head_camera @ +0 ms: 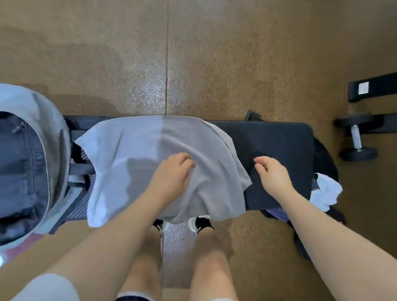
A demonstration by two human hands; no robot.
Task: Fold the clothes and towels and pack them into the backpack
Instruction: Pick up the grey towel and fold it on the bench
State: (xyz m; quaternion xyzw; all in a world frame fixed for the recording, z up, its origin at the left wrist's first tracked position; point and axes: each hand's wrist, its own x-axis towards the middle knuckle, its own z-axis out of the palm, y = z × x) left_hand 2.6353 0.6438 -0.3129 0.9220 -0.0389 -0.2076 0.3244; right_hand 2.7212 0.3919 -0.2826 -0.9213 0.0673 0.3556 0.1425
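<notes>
No text is readable; the white label (363, 88) looks blank.

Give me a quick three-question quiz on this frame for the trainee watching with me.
1. True or false: the left hand rests on the grey shirt spread over the bench.
2. Which side of the picture is the open backpack on? A) left B) right C) behind the person
3. Fill in: the right hand hovers open over the bare dark ______, holding nothing.

Key: 1 true; 2 A; 3 bench.
</notes>
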